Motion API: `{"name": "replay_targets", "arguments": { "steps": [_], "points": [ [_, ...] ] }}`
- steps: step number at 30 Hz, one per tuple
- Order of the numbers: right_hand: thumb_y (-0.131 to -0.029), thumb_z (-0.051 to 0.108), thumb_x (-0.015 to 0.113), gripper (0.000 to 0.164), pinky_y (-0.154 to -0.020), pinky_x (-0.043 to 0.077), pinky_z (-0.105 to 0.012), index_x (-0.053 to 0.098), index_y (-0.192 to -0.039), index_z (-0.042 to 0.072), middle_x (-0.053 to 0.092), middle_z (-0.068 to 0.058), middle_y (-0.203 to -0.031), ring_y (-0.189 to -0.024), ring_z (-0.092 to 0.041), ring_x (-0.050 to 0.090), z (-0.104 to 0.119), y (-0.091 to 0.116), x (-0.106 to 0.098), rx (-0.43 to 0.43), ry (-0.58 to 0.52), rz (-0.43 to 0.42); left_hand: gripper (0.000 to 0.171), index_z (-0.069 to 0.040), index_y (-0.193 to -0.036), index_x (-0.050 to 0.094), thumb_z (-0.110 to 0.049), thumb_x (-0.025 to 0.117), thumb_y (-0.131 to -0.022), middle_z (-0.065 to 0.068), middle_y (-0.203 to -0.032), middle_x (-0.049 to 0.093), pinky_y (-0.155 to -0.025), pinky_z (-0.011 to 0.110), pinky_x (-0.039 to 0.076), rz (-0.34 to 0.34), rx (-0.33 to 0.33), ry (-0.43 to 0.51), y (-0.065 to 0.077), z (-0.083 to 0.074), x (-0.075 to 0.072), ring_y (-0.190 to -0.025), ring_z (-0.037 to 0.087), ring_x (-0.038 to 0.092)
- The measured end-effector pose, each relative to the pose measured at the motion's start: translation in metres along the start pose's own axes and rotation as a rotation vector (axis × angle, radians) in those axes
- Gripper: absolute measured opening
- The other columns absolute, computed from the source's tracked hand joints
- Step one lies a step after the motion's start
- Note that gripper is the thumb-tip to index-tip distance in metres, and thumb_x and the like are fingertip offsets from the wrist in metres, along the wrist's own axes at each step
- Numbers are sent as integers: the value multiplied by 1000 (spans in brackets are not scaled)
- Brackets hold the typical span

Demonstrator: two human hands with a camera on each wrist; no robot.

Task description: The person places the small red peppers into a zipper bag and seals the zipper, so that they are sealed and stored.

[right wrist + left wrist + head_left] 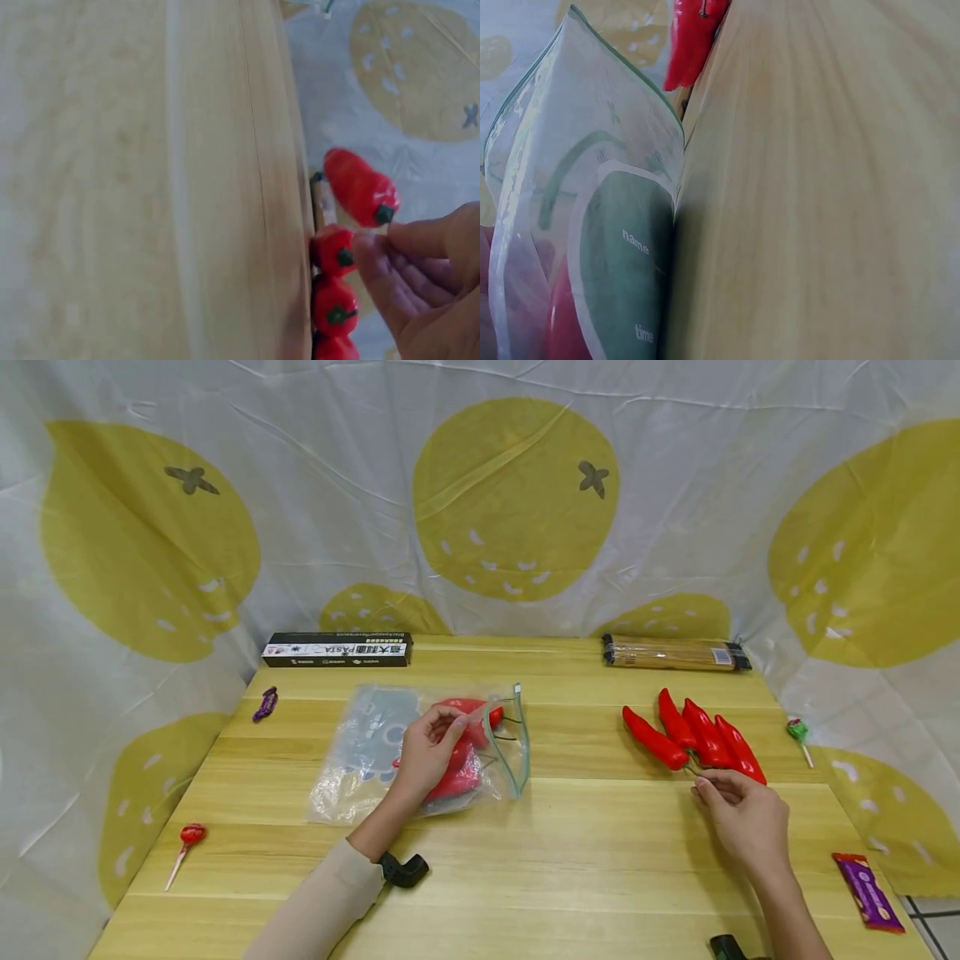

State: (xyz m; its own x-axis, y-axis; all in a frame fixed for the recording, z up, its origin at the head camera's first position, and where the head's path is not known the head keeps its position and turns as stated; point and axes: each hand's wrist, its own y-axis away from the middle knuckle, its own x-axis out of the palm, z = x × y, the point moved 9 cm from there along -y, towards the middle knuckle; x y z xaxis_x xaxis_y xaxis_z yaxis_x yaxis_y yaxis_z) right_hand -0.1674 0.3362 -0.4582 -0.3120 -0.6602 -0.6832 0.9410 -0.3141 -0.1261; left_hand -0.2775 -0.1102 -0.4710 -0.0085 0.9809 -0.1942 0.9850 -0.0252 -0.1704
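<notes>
A clear zip bag point(345, 785) with a green-edged mouth lies left of centre with several red peppers point(453, 781) inside, their stems toward the opening. My left hand point(427, 752) pinches the bag's upper layer between thumb and fingers. In the left wrist view the bag's mouth point(630, 67) gapes, and a green label reads "name" and "time". On the right, my right hand point(746, 814) pinches the stem of a red chili pepper point(651, 739). The right wrist view shows that pepper point(360, 187) raised above several others point(335, 307) in a row.
At the back stand a black pasta box point(337, 650) and a pack of spaghetti point(675, 653). Along the left side lie a purple candy point(266, 703) and a red lollipop point(192, 835). A green lollipop point(798, 731) and a purple snack bar point(868, 893) are at the right edge.
</notes>
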Motion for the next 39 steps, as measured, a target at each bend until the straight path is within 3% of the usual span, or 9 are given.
{"name": "replay_targets", "arguments": {
  "steps": [5,9,13,19,21,26,32,39],
  "points": [
    [-91,19,69,22,-67,54,-11,71,-105,2,75,-16,-94,-75,-10,73,20,0,15,-41,-140,66,27,-14,-103,66,-38,68,-89,3,-104,69,-87,21,54,0,16,8,1,-3,0,-100,17,65],
    [-91,22,69,24,-71,57,-18,71,-105,4,75,-12,-92,-80,-19,74,39,-1,36,-72,-194,150,26,-18,-104,66,-40,67,-90,0,-106,68,-85,22,54,11,38,-15,1,-7,2,-100,15,65],
    [-92,21,68,22,-74,59,-26,71,-103,3,75,-11,-91,-82,-21,74,73,-1,59,-108,-245,243,23,-20,-104,67,-39,66,-91,-4,-108,69,-79,22,53,14,70,-42,4,-13,2,-99,13,65],
    [-92,23,68,22,-74,60,-39,71,-103,3,75,-7,-89,-84,-27,73,110,-8,103,-167,-312,356,17,-9,-105,66,-22,65,-94,4,-108,70,-93,26,52,26,76,-87,12,-41,2,-108,19,65],
    [-92,24,68,24,-74,60,-39,71,-103,3,74,-6,-88,-85,-31,73,118,-13,117,-189,-330,377,17,-9,-105,66,-22,64,-95,5,-110,70,-94,25,52,24,98,-71,9,-37,2,-109,18,65],
    [-92,22,68,22,-72,60,-42,71,-103,3,74,-7,-87,-83,-31,72,140,-25,136,-220,-334,388,17,-15,-103,67,-29,64,-94,-1,-117,71,-92,22,51,-6,147,-61,3,-23,0,-114,14,64],
    [-94,20,66,21,-73,59,-45,71,-103,2,73,-9,-88,-83,-32,72,152,-33,151,-198,-337,397,16,-21,-103,66,-34,64,-94,-5,-117,70,-100,26,49,-20,216,-92,4,-26,-1,-116,10,63],
    [-93,18,67,17,-69,59,-43,72,-100,4,73,-8,-86,-79,-27,73,163,-32,158,-178,-324,390,11,-29,-101,65,-38,62,-94,-12,-115,70,-102,28,47,-37,240,-157,4,-29,-2,-117,4,61]
  ]
}}
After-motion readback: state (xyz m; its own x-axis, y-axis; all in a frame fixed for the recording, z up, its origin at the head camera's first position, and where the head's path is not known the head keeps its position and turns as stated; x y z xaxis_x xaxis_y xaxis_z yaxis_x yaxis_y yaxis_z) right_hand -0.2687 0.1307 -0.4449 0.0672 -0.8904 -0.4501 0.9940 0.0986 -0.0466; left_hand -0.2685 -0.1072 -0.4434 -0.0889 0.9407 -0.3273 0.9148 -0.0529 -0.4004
